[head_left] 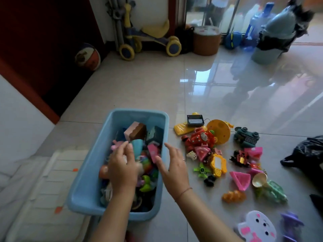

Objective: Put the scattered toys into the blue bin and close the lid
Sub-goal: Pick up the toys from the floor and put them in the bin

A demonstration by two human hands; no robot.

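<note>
Glossy tiled floor, home room, shot from the head camera. Blue bin (90,163) sits open on the floor at lower centre, already well filled with mixed toys (brown-and-pink block, teal cup and pink pieces on top). Left hand (122,168) is inside the bin over the toys, fingers loosely straight and close together, no grip that I can see, though it is blurred. Right hand (173,170) hovers at the bin's right rim, fingers spread, palm down, holding nothing; it wears a ring and a thin wrist band. Just right of the bin lies the unsorted pile (202,138): red toy, yellow disc (218,131), black box (195,120), pink wedge (240,179), orange bread toy (233,196), and nearer the camera a white rabbit-face board (257,226). Step, as I judge it: mid-loading, hands between a drop and the next pick, roughly half done. The next move calls for reaching right to the pile, gripping a piece or a handful and carrying it over the rim. Lid: I can't place it; a white ribbed panel (52,180) left of the bin might be it. Black bag (305,154) at right edge; ride-on scooter (148,41), ball (87,56) and brown basket (207,41) by the far wall. Writing: the black box has a white label, unreadable; no brands legible.
</note>
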